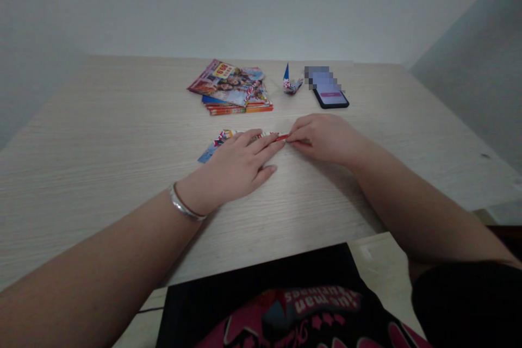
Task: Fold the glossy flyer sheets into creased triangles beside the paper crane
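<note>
A narrow folded strip of colourful printed paper (215, 145) lies on the wooden table (101, 136) in front of me. My left hand (234, 166) rests flat on it, fingers stretched out and pressing it down; a silver bangle circles that wrist. My right hand (322, 138) is curled, its fingertips pinched on the red right end of the strip. Most of the paper is hidden under my left fingers.
A stack of colourful printed sheets (232, 88) lies at the back centre. Beside it stands a small folded paper figure (290, 82), and a phone (330, 95) with a lit screen lies to its right. The table's near edge runs just above my lap.
</note>
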`<state>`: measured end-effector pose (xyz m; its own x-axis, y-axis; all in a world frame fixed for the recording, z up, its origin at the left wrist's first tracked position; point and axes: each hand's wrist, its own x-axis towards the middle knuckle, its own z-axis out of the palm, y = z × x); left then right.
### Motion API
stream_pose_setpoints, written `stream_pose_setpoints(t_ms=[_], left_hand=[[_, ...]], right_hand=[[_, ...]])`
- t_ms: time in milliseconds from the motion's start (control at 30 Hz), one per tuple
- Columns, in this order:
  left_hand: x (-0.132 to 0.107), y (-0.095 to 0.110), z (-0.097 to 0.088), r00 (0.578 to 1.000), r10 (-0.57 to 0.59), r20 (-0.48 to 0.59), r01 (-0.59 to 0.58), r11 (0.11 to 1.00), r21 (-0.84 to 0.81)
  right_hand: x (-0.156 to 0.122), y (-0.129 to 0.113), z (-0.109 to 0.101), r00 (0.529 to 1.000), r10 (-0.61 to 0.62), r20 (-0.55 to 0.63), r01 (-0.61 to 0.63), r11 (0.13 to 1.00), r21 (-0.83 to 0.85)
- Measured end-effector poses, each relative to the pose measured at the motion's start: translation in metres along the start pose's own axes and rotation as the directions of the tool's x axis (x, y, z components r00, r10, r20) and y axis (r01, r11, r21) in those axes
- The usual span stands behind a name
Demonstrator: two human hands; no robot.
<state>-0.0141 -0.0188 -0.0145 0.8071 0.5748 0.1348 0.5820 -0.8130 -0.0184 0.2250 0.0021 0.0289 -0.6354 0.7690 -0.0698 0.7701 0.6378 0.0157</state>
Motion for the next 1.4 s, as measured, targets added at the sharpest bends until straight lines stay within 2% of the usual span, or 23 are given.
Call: stream_pose_setpoints(t_ms=[167, 400, 567, 733, 833, 967, 1100, 1400], left_hand=[[-0.001, 0.000, 0.001, 1.000, -0.009, -0.003, 0.009, 1.000, -0.005], [0.001, -0.013, 0.005, 0.998, 0.057, -0.028, -0.056, 0.998, 0.011], [0.003, -0.009, 0.001, 0.995, 0.070, -0.072, -0.065, 0.996, 0.067], [0.004, -0.006, -0.004, 0.997, 0.077, -0.025, -0.077, 0.996, 0.035], [0.004, -0.010, -0.007, 0.995, 0.092, -0.036, -0.092, 0.996, 0.020], [0.004, -0.012, -0.011, 0.995, 0.052, -0.081, -0.046, 0.996, 0.075], [0.004, -0.006, -0.010, 0.995, -0.005, -0.102, 0.018, 0.991, 0.129], [-0.004, -0.004, 0.000, 0.996, -0.039, -0.083, 0.043, 0.998, 0.048]], right_hand=[[0.000, -0.002, 0.001, 1.000, 0.006, 0.007, -0.006, 1.000, -0.001], [-0.002, -0.014, 0.001, 0.999, 0.053, 0.007, -0.051, 0.992, -0.119], [-0.003, -0.022, 0.000, 0.999, 0.033, 0.014, -0.031, 0.992, -0.124], [-0.006, -0.022, -0.004, 0.996, 0.068, 0.057, -0.060, 0.991, -0.122], [-0.007, -0.020, -0.005, 0.997, 0.055, 0.052, -0.047, 0.988, -0.146], [-0.007, -0.020, -0.004, 0.997, 0.067, 0.035, -0.062, 0.988, -0.138], [-0.005, -0.021, -0.004, 0.997, 0.080, 0.024, -0.076, 0.989, -0.124], [-0.002, -0.016, -0.001, 0.999, 0.053, -0.005, -0.054, 0.985, -0.163]])
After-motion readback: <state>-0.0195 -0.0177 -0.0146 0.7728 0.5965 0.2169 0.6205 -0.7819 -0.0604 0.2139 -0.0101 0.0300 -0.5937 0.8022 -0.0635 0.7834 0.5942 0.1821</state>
